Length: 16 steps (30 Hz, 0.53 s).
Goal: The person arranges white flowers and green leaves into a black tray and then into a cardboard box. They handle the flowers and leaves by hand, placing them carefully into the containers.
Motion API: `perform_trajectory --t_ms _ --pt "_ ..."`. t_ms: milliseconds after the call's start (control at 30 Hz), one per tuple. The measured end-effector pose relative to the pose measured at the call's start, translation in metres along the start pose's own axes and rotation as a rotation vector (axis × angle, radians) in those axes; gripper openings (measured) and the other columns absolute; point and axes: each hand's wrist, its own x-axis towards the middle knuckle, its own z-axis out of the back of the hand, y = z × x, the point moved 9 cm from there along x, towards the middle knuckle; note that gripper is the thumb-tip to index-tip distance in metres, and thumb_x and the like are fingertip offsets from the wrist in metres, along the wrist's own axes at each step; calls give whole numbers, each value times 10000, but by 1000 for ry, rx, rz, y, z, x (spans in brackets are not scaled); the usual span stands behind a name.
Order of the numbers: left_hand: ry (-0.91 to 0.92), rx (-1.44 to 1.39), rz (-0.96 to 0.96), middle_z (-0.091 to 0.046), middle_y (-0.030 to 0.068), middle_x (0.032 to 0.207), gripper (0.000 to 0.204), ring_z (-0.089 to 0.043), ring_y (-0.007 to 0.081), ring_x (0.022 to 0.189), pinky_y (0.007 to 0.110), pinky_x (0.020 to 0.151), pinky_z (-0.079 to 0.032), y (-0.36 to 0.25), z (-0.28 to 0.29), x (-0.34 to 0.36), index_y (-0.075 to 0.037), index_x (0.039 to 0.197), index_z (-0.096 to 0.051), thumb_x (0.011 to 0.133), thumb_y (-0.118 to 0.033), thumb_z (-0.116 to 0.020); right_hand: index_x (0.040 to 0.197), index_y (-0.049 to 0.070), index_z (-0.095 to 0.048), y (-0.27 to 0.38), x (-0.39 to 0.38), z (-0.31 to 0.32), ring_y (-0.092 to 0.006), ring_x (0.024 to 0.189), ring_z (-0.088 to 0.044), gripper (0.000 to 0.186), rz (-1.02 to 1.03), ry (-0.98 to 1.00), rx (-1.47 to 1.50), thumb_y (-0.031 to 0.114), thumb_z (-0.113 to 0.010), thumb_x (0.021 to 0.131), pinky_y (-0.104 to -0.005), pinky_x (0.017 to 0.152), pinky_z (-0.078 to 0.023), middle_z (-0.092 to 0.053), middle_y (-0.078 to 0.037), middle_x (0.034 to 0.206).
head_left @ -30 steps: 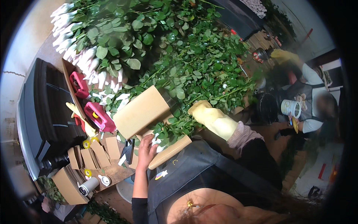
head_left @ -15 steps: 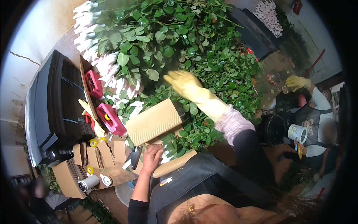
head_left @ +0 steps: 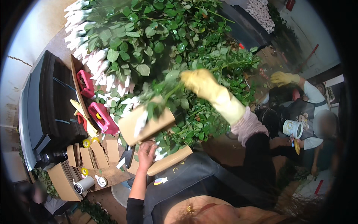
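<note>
My right hand (head_left: 197,84), in a long yellow rubber glove, is closed around a leafy rose stem (head_left: 167,89). The stem's white-sleeved bud (head_left: 140,124) points down and left over a bent sheet of corrugated cardboard (head_left: 158,125). My bare left hand (head_left: 147,152) is by the cardboard's near edge, fingers curled; what they hold, if anything, is hidden. White-sleeved buds (head_left: 160,153) lie beside it. A dark-handled tool (head_left: 129,156) rests just left of that hand.
A large heap of leafy stems (head_left: 149,41) covers the table's far side. Pink plastic holders (head_left: 102,118), cardboard pieces (head_left: 97,154), tape rolls (head_left: 86,143) and a grey cup (head_left: 84,184) are at left. At right, a co-worker's yellow-gloved hand (head_left: 284,78) is near a white bucket (head_left: 292,128).
My right hand, spread over the heap before, has closed on a rose stem, bringing its bud over the cardboard. My left hand's fingers have curled. The whole view has shifted slightly.
</note>
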Motion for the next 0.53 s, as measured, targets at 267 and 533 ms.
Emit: perform_trajectory --t_ms 267,533 --pt "-11 41 -90 -713 114 977 119 -674 271 919 362 797 -542 5 1 -1 -11 935 -708 834 -37 -765 932 25 -634 82 4 33 -298 681 -600 116 624 -235 -628 13 -622 817 -417 640 -490 -669 -90 792" --pt "-42 -5 -87 -724 135 988 97 -680 272 941 374 828 -547 19 0 -1 -15 932 -724 843 -37 -754 1168 96 -690 11 11 4 -249 677 -658 372 401 65 -957 79 -697 796 -411 585 -477 -654 -57 707"
